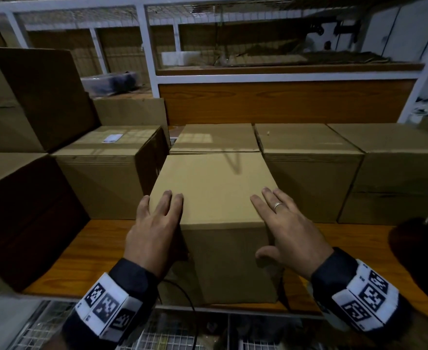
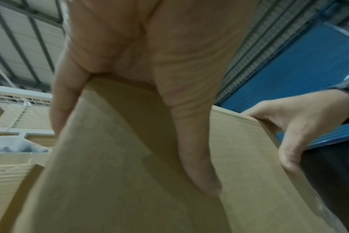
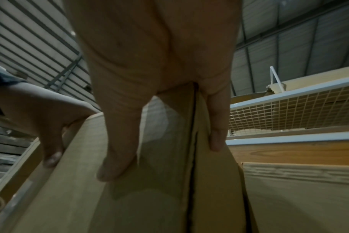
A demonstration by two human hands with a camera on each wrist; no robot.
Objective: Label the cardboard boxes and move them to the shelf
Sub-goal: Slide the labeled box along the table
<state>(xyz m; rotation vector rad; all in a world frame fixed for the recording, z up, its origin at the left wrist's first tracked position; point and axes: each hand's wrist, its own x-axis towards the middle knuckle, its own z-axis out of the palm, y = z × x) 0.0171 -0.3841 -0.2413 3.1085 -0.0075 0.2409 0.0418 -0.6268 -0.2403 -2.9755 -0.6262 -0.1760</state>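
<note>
A plain cardboard box [image 1: 215, 198] is seated on the wooden shelf board [image 1: 86, 251], pushed up against the row of boxes behind it, and is bracketed at its near top corners by both hands. The left hand [image 1: 155, 223] is laid over the left corner with fingers nearly straight on the top panel; in the left wrist view the thumb [image 2: 197, 157] is seen pressed flat against the near face. The right hand [image 1: 283, 223] is set likewise on the right corner, fingers extended across the top, thumb bent down over the front face, a ring [image 1: 277, 205] worn on one finger. Neither hand is curled round the box; both are flat against it.

The box is smooth, matt, brown corrugated board, square-edged, with a seam visible along one side in the right wrist view. No label can be made out on its visible faces. Just beyond the fingertips, similar boxes [image 1: 306, 168] are ranged side by side. The shelf frame [image 1: 147, 46] is white metal with wire mesh.
</note>
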